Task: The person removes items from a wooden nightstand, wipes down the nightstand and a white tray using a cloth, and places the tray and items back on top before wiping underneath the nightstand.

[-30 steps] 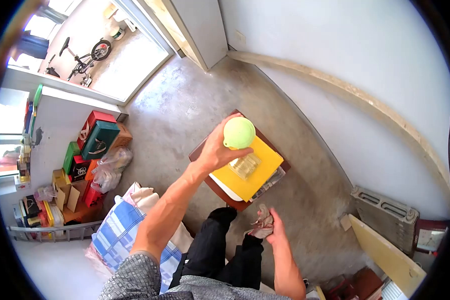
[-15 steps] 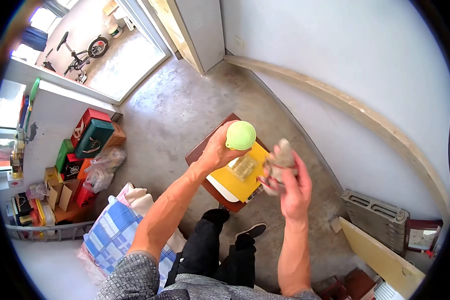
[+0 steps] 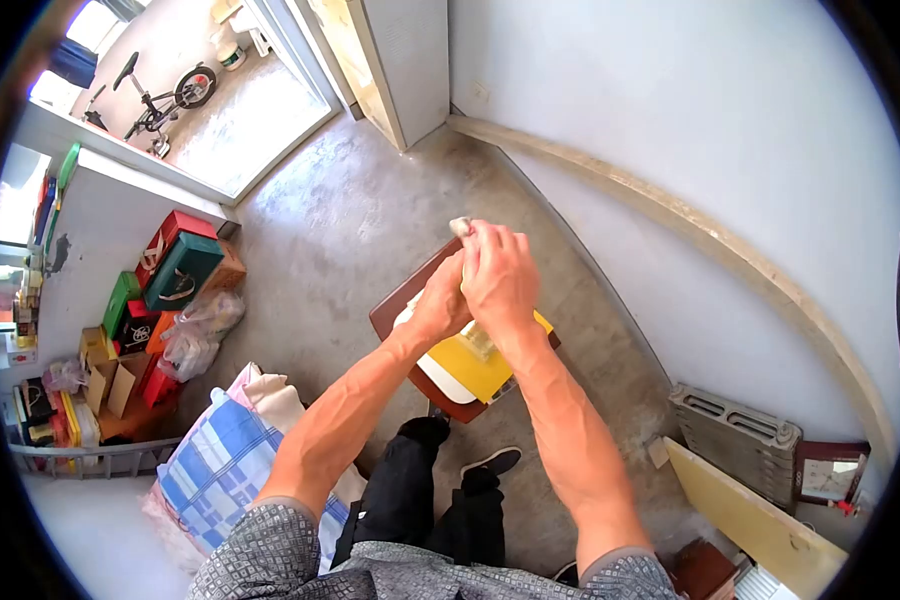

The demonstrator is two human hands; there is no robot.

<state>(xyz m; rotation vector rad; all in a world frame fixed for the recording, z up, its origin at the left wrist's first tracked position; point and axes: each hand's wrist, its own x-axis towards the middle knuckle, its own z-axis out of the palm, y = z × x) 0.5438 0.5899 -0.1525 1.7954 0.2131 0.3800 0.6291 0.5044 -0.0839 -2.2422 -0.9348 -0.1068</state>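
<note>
My left hand [image 3: 440,305] is wrapped round the green-lidded cup over the stool; the cup and its lid are now mostly hidden behind my hands. Closed over the top of it, my right hand [image 3: 502,275] presses against my left and grips a greyish cloth [image 3: 460,227], of which a bunched end sticks out. Below them, a yellow folder-like sheet [image 3: 465,368] lies on a small dark-brown stool [image 3: 402,293], with a white edge showing under it. A clear, shiny packet on the yellow sheet is partly covered by my right wrist.
At left, several boxes [image 3: 183,268] and plastic bags [image 3: 202,335] are piled by the wall. A blue checked cloth [image 3: 215,450] lies beside my legs. A radiator [image 3: 735,435] and a leaning board [image 3: 750,510] stand at right. A bicycle [image 3: 165,105] is beyond the doorway.
My right hand has moved left and up with the cloth, from beside the stool onto the cup in my left hand. The green lid, visible before, is now covered.
</note>
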